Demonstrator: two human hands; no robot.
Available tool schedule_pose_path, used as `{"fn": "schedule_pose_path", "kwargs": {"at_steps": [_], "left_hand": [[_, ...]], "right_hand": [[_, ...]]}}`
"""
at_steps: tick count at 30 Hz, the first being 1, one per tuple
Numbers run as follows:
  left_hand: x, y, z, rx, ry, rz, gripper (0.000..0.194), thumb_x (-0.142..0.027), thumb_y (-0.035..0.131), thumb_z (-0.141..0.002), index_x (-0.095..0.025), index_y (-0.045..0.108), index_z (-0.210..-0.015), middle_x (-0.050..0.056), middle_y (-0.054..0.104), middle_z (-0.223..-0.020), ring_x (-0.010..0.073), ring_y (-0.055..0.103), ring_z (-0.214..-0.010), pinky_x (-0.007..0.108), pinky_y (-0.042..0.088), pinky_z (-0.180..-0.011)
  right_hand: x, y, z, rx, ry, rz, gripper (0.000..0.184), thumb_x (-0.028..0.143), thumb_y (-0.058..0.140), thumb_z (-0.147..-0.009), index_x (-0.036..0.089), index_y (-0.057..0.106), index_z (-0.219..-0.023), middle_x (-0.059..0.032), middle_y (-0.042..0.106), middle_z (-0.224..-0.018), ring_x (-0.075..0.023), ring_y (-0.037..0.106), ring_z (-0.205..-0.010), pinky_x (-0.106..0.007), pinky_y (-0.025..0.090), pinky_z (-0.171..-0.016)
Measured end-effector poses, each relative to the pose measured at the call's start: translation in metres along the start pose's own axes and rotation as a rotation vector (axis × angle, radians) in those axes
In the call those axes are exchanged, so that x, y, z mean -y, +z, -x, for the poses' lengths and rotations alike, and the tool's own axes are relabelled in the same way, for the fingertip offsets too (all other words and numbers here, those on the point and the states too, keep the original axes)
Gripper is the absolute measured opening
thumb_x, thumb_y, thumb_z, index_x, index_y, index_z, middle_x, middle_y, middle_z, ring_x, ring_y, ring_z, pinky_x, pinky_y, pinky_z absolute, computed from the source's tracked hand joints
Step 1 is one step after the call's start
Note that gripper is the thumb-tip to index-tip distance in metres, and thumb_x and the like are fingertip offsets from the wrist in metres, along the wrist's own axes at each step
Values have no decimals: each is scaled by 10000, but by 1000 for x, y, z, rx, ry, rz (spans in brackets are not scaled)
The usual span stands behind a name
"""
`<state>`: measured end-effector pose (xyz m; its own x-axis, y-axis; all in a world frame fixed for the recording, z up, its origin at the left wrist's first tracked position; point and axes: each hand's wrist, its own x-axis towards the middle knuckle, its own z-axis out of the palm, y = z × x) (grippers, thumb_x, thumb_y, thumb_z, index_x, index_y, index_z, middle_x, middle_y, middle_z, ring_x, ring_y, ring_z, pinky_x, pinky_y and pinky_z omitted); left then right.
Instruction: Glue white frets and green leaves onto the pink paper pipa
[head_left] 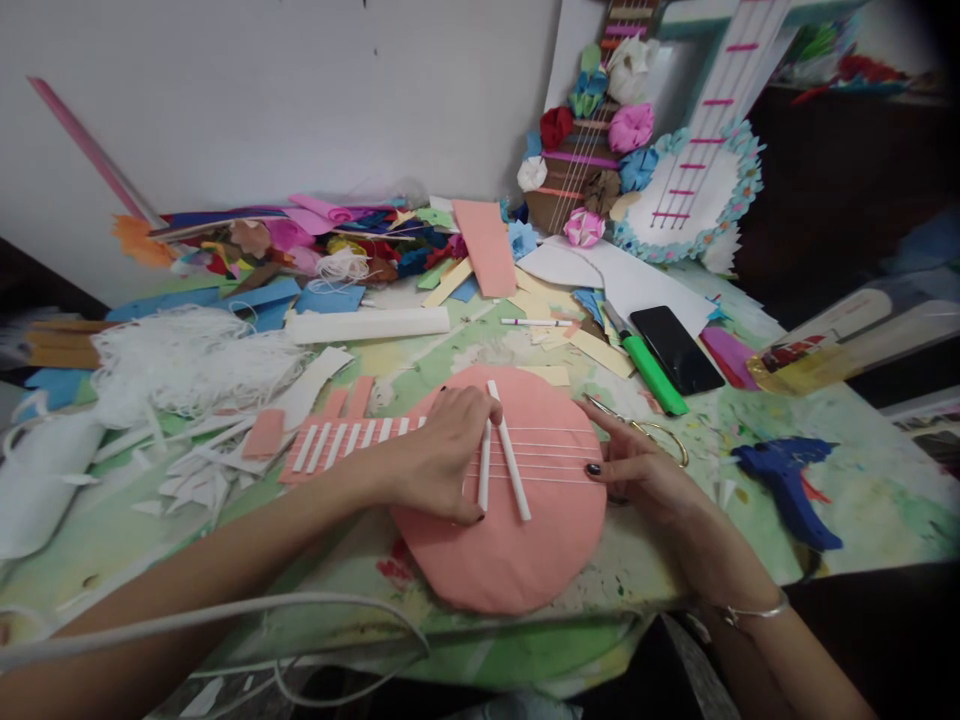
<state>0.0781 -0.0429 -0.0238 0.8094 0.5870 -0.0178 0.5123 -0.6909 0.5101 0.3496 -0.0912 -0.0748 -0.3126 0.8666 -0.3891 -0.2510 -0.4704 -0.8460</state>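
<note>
A pink paper guitar (517, 570) lies flat on the table, its neck to the left with white strips across it and white strings along the body. My left hand (442, 450) is closed over the body, thumb and fingertips at the two ends of a white paper strip (484, 475). A second white strip (514, 460) rests slanted just right of it. My right hand (645, 470) grips the guitar's right edge, thumb on top; its lower fingers are partly hidden. Close behind that hand are gold-handled scissors (664, 435).
A blue glue gun (787, 485) lies at right, a phone (675, 348) and green cutter (652, 372) behind. White string (187, 360) and paper scraps (210, 455) crowd the left. Two decorated paper guitars (690, 190) lean at the back. A white cable (300, 603) crosses the front.
</note>
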Motion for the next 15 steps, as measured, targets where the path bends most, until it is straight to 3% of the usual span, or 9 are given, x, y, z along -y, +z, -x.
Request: {"fn": "schedule_pose_path", "kwargs": {"at_steps": [9, 15], "left_hand": [[-1, 0, -1, 14, -20, 2, 679, -291, 676, -512, -179, 313, -1075, 109, 375, -1099, 293, 391, -1008, 487, 367, -888], [1, 1, -1, 12, -19, 21, 665, -298, 670, -518, -189, 317, -1072, 109, 383, -1103, 293, 397, -997, 502, 368, -877]], "right_hand": [[-1, -1, 0, 13, -1, 0, 908, 95, 724, -612, 359, 329, -1386, -5, 700, -915, -188, 659, -755, -264, 490, -612], [-1, -1, -1, 3, -17, 23, 914, 90, 712, -620, 343, 309, -1400, 26, 673, -735, -190, 650, -700, -259, 476, -568]]}}
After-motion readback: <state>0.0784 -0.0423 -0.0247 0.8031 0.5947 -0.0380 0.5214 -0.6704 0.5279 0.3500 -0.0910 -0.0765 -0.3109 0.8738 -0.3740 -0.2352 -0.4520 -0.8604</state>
